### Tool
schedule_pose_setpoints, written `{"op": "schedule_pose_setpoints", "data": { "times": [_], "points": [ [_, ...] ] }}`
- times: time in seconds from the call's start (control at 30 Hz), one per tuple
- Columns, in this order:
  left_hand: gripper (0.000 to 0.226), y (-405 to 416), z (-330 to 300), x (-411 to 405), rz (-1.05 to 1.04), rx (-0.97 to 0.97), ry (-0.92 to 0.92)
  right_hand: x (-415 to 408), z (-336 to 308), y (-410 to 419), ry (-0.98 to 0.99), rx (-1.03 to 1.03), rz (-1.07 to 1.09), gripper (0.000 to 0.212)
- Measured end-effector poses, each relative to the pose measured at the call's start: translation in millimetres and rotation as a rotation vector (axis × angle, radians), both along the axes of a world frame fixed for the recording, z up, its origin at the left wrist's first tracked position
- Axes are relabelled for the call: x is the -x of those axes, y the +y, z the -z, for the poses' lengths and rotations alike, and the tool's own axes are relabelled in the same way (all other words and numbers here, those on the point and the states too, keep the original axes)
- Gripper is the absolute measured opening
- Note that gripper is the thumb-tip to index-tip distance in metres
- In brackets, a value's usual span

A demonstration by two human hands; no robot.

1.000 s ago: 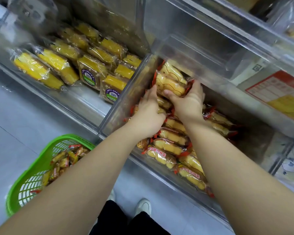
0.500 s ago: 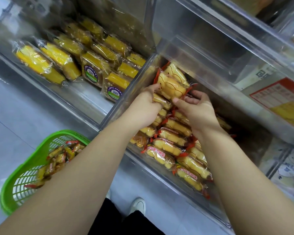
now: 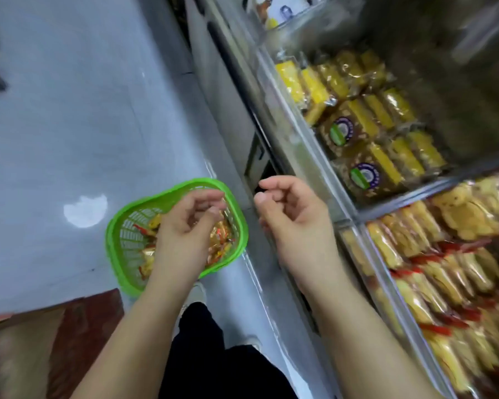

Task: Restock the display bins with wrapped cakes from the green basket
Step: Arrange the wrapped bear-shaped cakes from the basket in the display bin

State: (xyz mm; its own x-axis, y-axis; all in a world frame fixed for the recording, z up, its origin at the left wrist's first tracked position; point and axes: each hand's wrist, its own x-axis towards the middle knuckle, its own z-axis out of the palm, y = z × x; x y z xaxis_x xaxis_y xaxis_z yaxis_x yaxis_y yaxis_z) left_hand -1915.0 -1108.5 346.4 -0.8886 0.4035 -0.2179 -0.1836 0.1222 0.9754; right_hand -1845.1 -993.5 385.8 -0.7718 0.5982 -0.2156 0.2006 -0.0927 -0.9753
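Trouser leg: dark cloth at the bottom centre, a pale shoe just beyond it on the grey floor.
Left hand: over the green basket, fingers loosely curled, empty; whether it touches the cakes under it I cannot tell.
Right hand: beside the basket, above the floor at the foot of the display, fingers half curled, holding nothing.
Green basket: on the floor, close to the base of the display, with wrapped cakes in red-edged wrappers inside.
Near display bin: clear, at the right, packed with rows of red-edged wrapped cakes.
Far display bin: clear, holds yellow cake slices, some with round labels.
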Motion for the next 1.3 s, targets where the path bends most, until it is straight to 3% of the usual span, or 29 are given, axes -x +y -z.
{"op": "schedule_pose_setpoints", "data": {
  "times": [0.13, 0.23, 0.4, 0.5, 0.6, 0.7, 0.77, 0.83, 0.93, 1.03, 1.13, 1.17, 1.2, 1.3],
  "points": [
    [0.032, -71.9, 108.0, 29.4, -0.145, 0.202, -0.158, 52.0, 114.9, -27.8, -0.284, 0.088, -0.277, 0.02],
    [0.028, -112.1, 207.6, 39.8, -0.136, 0.37, -0.244, 72.8, 226.7, -38.5, -0.527, 0.062, -0.461, 0.009],
    [0.014, -143.4, 358.5, 52.6, 0.066, 0.633, -0.25, 91.8, 400.5, -36.1, -0.808, -0.524, -0.924, 0.028],
    [0.027, -140.4, 425.0, 69.4, 0.213, 0.767, -0.149, 108.4, 471.3, -30.7, -0.818, -0.861, -1.191, 0.057],
    [0.053, -127.2, 475.3, 88.6, 0.397, 0.909, -0.016, 120.7, 513.8, -35.0, -0.838, -1.051, -1.478, 0.086],
    [0.084, -110.5, 505.5, 96.6, 0.643, 1.233, 0.123, 123.7, 533.8, -48.6, -0.836, -1.184, -1.646, 0.095],
    [0.085, -102.7, 514.0, 97.5, 0.673, 1.34, 0.201, 128.8, 533.4, -50.2, -0.838, -1.118, -1.646, 0.093],
    [0.071, -101.0, 513.5, 98.0, 0.612, 1.247, 0.192, 138.0, 522.9, -41.9, -0.84, -0.947, -1.541, 0.08],
    [0.046, -108.7, 497.6, 104.2, 0.377, 0.822, -0.029, 151.4, 503.9, -22.4, -0.723, -0.67, -1.264, 0.05],
    [0.034, -115.5, 482.7, 117.8, 0.008, 0.4, -0.297, 162.6, 505.1, -19.3, -0.665, -0.3, -0.943, 0.059],
    [0.031, -115.8, 479.4, 135.6, -0.266, -0.087, -0.634, 169.6, 521.6, -40.5, -0.663, -0.163, -0.864, 0.065],
    [0.035, -116.4, 479.9, 139.4, -0.285, -0.156, -0.695, 170.0, 529.0, -48.7, -0.671, -0.155, -0.843, 0.072],
    [0.041, -116.7, 481.8, 142.6, -0.275, -0.13, -0.71, 170.0, 535.9, -56.2, -0.672, -0.161, -0.813, 0.075],
    [0.07, -116.5, 486.7, 144.3, -0.204, 0.23, -0.55, 167.9, 549.0, -72.6, -0.639, -0.268, -0.736, 0.067]
  ]
}}
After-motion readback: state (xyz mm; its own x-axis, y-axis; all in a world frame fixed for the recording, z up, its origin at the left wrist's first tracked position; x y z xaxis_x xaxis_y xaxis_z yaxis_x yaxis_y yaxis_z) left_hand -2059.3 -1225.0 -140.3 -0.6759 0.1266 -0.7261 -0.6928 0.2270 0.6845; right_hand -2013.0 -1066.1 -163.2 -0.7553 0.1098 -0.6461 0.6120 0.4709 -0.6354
